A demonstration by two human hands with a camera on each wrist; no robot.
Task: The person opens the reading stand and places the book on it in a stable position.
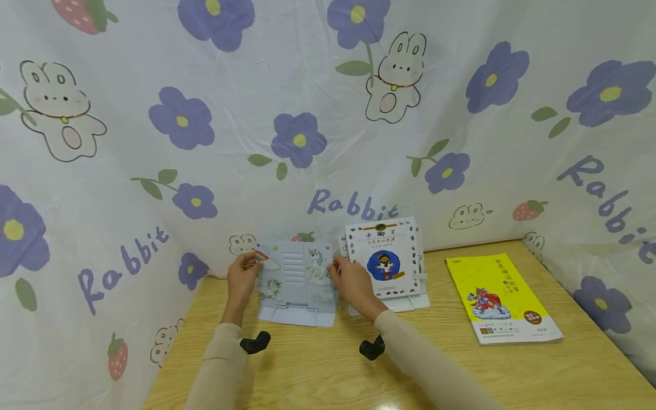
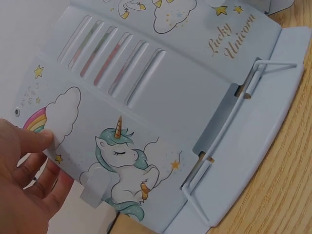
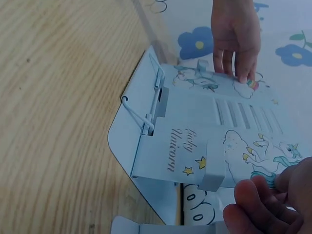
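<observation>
A pale blue metal book stand with unicorn drawings stands tilted back on the table, its slotted back panel bare. My left hand pinches the panel's left edge, thumb on the front by the rainbow and fingers behind. At the opposite edge, my right hand pinches the panel beside the standing unicorn, its fingers curled at the edge. Wire page holders rest over the base lip. Small side clips stick out from both edges.
Just right of the stand, a second white stand bears a white picture book with a blue circle on its cover. A yellow and white book lies flat at the table's right. Behind hangs a rabbit-and-flower curtain.
</observation>
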